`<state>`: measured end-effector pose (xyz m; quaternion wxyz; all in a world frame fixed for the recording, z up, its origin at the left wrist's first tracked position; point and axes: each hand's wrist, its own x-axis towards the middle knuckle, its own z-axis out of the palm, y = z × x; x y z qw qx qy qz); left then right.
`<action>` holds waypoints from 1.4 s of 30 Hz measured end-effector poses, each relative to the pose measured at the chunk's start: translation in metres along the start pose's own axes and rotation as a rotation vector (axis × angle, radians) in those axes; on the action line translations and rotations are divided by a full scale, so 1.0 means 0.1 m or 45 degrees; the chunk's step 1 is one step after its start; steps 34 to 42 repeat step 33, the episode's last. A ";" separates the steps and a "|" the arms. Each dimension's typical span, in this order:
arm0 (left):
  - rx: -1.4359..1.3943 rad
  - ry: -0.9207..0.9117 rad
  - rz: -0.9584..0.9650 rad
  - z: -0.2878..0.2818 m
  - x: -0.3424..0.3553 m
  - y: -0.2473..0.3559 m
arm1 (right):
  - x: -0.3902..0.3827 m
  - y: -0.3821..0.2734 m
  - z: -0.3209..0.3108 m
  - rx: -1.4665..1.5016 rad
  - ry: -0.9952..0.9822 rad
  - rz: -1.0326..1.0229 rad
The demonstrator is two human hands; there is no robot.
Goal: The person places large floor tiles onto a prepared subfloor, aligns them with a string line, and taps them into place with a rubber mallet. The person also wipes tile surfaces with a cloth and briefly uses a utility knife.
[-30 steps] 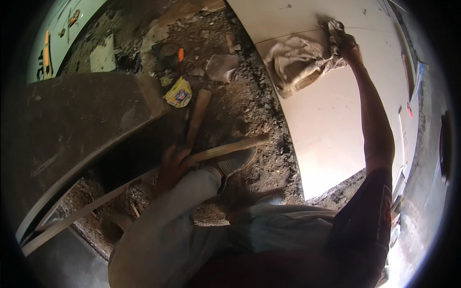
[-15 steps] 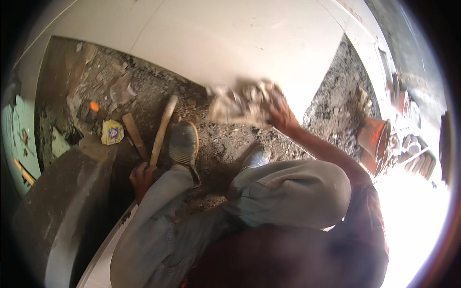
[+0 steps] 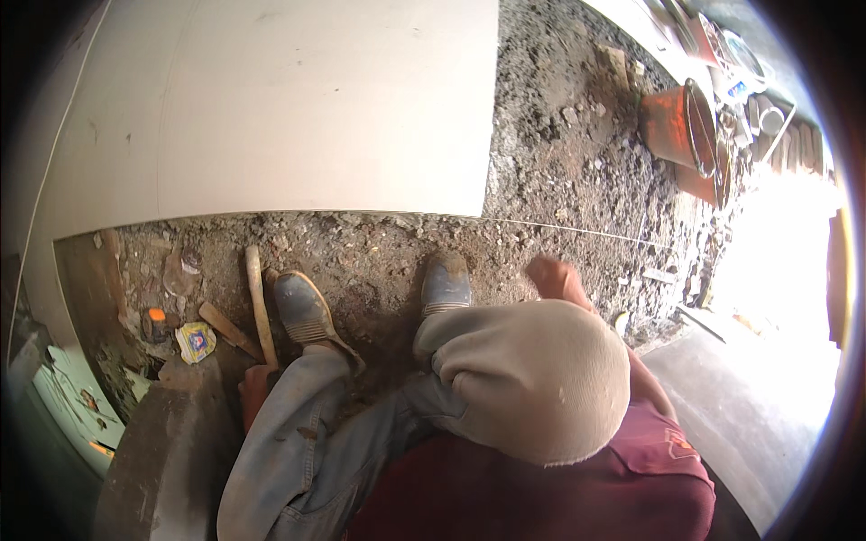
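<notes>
My left hand is low beside my left knee, its fingers curled at the near end of a wooden-handled tool. My knee hides part of that hand and whatever head the tool has. A second, shorter wooden handle lies just left of it. Over the gravelly dirt, right of my right boot, is my right hand. Motion smears its fingers, and no object shows clearly in it. Beyond the dirt strip lies a large pale tile or slab, with a thin line along its near edge.
A yellow packet and an orange item lie among rubble at left. A dark block stands beside my left leg. Orange buckets sit at the upper right, near pipes and stacked pieces. Rough gravel borders the slab's right side.
The crumpled brown-and-white bundle, earlier in my right hand at the slab's edge, is out of sight. That hand has drawn back toward my right knee. The view has turned; the slab appears farther left.
</notes>
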<state>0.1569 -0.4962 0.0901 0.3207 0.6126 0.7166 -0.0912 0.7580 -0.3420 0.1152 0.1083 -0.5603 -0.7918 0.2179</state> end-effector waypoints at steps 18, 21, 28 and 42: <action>-0.175 -0.365 -0.186 -0.93 0.93 0.78 | 0.11 0.78 0.18 -0.248 -0.070 0.570; -0.175 -0.363 -0.181 -0.92 0.92 0.77 | 0.13 0.76 0.18 -0.214 -0.020 0.576; -0.123 -0.401 -0.179 -0.93 0.94 0.84 | 0.12 0.76 0.17 -0.207 0.016 0.586; -0.115 -0.429 -0.172 -0.95 0.98 0.87 | 0.09 0.76 0.16 -0.223 0.021 0.624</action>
